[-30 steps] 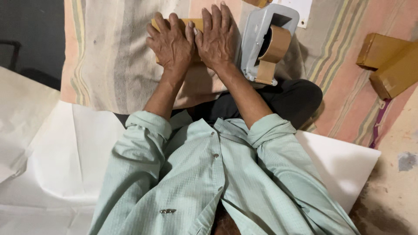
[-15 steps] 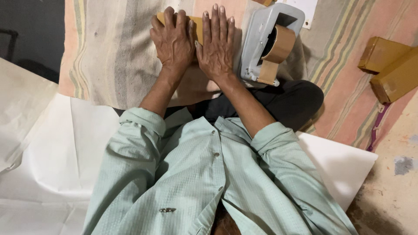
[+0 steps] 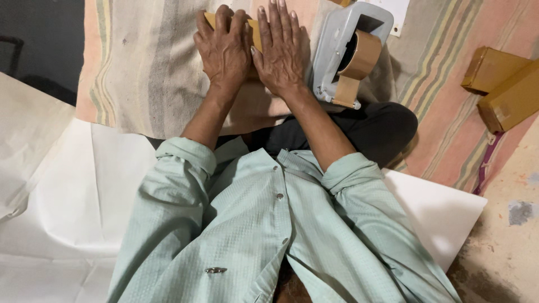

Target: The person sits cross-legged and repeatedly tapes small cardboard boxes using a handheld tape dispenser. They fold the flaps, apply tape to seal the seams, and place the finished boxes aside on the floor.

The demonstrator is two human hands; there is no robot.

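Left hand (image 3: 224,47) and right hand (image 3: 283,47) — both flat, fingers spread (nothing gripped) — on a brown parcel (image 3: 255,33).

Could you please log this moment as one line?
left hand: flat on brown package | right hand: flat on it | tape dispenser: beside right hand, untouched

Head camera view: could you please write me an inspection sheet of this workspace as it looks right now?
Surface: striped floor mat, white paper sheets beside it.
Job's things: brown cardboard box, mostly covered by both hands.
Clutter: grey tape dispenser with brown tape just right of the hands; two brown boxes farther right.
Hands: left hand and right hand lie flat, palms down, on the box.
Cables: nothing seen.
Surroundings: bare gritty floor at right; dark area at upper left.
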